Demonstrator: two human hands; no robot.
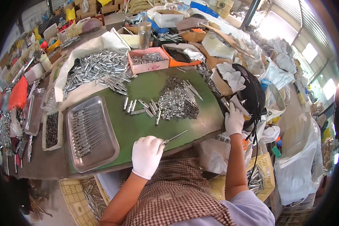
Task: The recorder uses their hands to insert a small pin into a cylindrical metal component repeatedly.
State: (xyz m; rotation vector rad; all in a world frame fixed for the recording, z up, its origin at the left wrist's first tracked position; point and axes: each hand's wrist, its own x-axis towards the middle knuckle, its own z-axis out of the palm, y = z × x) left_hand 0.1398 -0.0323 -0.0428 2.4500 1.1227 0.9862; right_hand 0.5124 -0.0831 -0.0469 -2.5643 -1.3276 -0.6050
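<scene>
Left hand [147, 152]: white-gloved, at the near edge of the green mat [147, 84]; curled into a fist, clamped around the thicker end of one tool.
Thin metal tool [177, 135]: in left fist, pointing right and slightly away over the near part of the mat; well apart from the parts pile.
Right hand [234, 120]: white-gloved, stretched out past the right side of the mat, beside the black bag [254, 90] and close to a metal cylinder [225, 103]; fingertips partly hidden, can't tell how far spread or whether gripping anything.
Parts pile [173, 103]: small silver and dark pieces heaped mid-mat, with long pointed pieces [192, 90] at its right side.
Loose cylinders [135, 106]: scattered just left of pile.
Steel tray [107, 152]: left on the bench, bearing a row of thin-shafted tools [83, 132].
Narrow bin [53, 148]: left of tray, full of small dark pieces.
Far side: pink box [150, 67] of small parts, between a heap of silver cylinders [98, 67] and an orange box [172, 63]; glass jar [144, 35] behind.
</scene>
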